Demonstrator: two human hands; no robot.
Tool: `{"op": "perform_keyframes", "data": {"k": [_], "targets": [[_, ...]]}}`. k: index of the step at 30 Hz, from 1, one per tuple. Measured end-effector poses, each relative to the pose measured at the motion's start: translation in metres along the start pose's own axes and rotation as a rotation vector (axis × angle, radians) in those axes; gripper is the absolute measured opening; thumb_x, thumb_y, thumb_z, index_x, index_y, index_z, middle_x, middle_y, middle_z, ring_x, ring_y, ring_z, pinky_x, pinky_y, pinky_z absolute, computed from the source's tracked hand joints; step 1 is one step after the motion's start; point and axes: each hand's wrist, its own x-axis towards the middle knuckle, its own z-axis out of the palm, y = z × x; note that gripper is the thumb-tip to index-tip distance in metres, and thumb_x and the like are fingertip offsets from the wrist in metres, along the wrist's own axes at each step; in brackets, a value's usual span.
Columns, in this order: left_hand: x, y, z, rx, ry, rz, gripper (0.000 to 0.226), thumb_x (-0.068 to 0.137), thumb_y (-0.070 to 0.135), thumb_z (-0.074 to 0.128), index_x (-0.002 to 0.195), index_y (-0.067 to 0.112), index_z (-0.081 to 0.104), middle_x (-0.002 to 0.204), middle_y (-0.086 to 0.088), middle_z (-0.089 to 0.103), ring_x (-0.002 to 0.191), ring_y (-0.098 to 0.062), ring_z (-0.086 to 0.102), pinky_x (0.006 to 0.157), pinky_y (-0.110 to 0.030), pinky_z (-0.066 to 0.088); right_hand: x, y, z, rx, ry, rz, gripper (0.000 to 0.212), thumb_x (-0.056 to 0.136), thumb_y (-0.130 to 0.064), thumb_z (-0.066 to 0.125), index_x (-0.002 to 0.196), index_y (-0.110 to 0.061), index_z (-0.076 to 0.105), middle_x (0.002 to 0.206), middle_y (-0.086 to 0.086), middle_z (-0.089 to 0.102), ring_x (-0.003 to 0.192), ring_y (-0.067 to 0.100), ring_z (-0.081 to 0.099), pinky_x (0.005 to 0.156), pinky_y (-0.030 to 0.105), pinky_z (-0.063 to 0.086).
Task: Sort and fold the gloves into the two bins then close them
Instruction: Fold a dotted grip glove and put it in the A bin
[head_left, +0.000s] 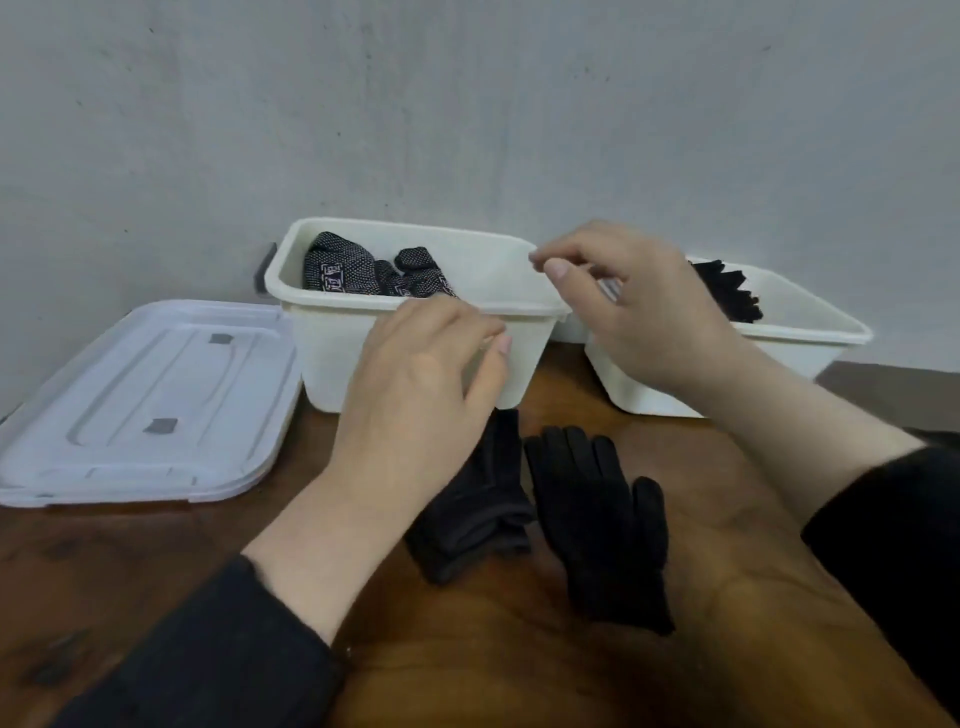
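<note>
Two cream bins stand against the wall. The left bin holds folded dotted black gloves. The right bin holds plain black gloves. On the wooden table in front lie two plain black gloves: one crumpled, one flat with fingers pointing away. My left hand hovers over the crumpled glove near the left bin's front wall, fingers loosely bent and holding nothing. My right hand hangs above the gap between the bins, fingers relaxed and holding nothing.
Stacked white lids lie flat on the table left of the left bin. A grey wall rises directly behind the bins. The wooden table stretches toward me. My dark sleeves enter from the bottom left and right.
</note>
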Motion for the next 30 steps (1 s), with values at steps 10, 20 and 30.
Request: {"op": "perform_keyframes", "data": {"k": [10, 20, 30], "targets": [[-0.083, 0.073, 0.056, 0.179, -0.628, 0.274, 0.014, 0.082, 0.028, 0.077, 0.074, 0.029, 0.066, 0.074, 0.012, 0.052, 0.064, -0.007, 0.049, 0.048, -0.025, 0.047, -0.201, 0.065, -0.009, 0.028, -0.449, 0.124, 0.025, 0.095, -0.052, 0.057, 0.104, -0.032, 0.068, 0.114, -0.024, 0.056, 0.115, 0.000, 0.053, 0.105, 0.023, 0.037], [-0.098, 0.081, 0.062, 0.183, -0.691, 0.103, 0.029, 0.099, 0.038, 0.049, 0.090, 0.025, 0.074, 0.094, 0.008, 0.061, 0.084, -0.012, 0.056, 0.075, -0.034, 0.053, -0.210, 0.068, 0.003, 0.014, -0.487, 0.113, 0.003, 0.100, -0.036, 0.058, 0.099, -0.038, 0.056, 0.112, -0.022, 0.045, 0.121, -0.001, 0.037, 0.109, 0.022, 0.019], [-0.090, 0.100, 0.084, 0.206, -0.629, 0.156, 0.033, 0.094, 0.043, 0.050, 0.084, 0.030, 0.079, 0.088, 0.011, 0.065, 0.075, -0.011, 0.049, 0.067, -0.034, 0.047, -0.217, 0.087, -0.031, 0.076, -0.367, 0.247, 0.013, 0.099, -0.040, 0.060, 0.109, -0.034, 0.066, 0.122, -0.021, 0.051, 0.126, 0.001, 0.038, 0.113, 0.036, 0.029]]}}
